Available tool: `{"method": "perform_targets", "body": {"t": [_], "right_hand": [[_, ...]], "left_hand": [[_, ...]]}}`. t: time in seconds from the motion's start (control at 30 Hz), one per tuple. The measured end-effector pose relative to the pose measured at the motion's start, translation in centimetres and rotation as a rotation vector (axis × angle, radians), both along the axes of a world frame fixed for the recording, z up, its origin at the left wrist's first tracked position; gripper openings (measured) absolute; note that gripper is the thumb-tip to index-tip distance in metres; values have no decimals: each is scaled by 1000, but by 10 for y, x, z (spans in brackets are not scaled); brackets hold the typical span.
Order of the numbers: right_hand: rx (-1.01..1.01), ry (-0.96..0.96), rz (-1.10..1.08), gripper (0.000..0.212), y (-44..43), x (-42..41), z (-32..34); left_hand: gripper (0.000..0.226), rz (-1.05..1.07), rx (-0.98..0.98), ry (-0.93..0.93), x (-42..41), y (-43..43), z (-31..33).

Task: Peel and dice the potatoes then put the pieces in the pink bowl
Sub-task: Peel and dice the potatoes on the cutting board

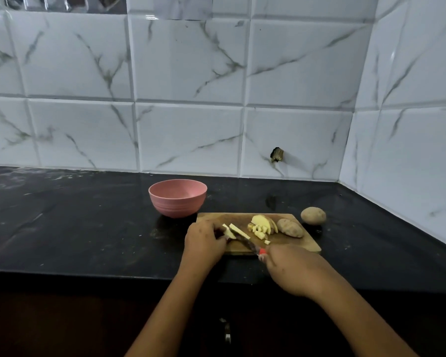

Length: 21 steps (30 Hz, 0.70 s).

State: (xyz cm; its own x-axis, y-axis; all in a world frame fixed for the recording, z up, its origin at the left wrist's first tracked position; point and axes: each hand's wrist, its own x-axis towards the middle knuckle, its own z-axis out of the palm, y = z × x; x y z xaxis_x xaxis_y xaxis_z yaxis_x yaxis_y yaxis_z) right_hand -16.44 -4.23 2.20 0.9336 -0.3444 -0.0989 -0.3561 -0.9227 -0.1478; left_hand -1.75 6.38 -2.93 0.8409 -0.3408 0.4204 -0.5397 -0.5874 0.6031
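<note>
Carefully, at the left end of the cutting board (pixel 294 244), my left hand (pixel 204 240) pinched the firm, probably slippery potato slices (pixel 238 231) by their ends while my right hand (pixel 291 269) gripped the knife (pixel 247 244), the pink bowl (pixel 177 198) just behind that board.

Two whole potatoes (pixel 290 228), one bowl (pixel 177 199), seemingly one knife (pixel 250 245)

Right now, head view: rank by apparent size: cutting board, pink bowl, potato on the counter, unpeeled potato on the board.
1. cutting board
2. pink bowl
3. potato on the counter and unpeeled potato on the board: look alike, no ranking.
</note>
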Motion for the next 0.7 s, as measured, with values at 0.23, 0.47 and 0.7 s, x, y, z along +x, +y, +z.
{"method": "perform_targets", "body": {"t": [0.23,0.47,0.7], "right_hand": [[164,-217,-51,32,-23,2,-6],[382,-272,-96,33,-29,-1,-15],[418,-291,-124,32,-32,-1,-18]], "left_hand": [[40,110,291,-136,-4,-10,6],[31,-76,436,-22,28,-20,25],[45,-263,527,-54,39,-25,24]]}}
